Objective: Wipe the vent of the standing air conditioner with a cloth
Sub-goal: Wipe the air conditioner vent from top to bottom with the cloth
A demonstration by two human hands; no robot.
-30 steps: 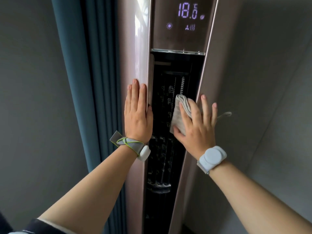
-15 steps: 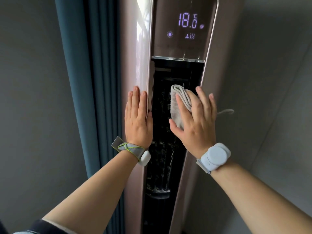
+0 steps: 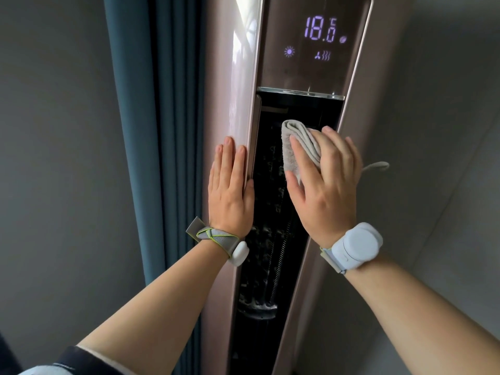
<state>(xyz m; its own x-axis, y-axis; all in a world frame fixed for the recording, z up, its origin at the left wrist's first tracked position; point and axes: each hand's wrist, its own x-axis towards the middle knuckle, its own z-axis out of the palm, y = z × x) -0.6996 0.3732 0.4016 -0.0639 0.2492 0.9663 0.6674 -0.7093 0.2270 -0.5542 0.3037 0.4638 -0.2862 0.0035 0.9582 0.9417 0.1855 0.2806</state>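
A tall pinkish-brown standing air conditioner (image 3: 232,77) fills the middle of the view. Its dark vertical vent (image 3: 273,212) runs down the front, with black louvres inside. My right hand (image 3: 324,190) presses a folded grey cloth (image 3: 295,147) flat against the upper part of the vent; a loop of the cloth (image 3: 377,166) sticks out to the right. My left hand (image 3: 230,190) lies flat, fingers together, on the casing just left of the vent's edge and holds nothing.
A lit display (image 3: 322,31) above the vent reads 18.0. A dark teal curtain (image 3: 162,131) hangs right beside the unit on the left. Grey walls (image 3: 446,131) stand on both sides. Both wrists carry white band devices.
My right hand has slid the cloth upward along the vent, closer to its top edge. My left hand has stayed on the casing.
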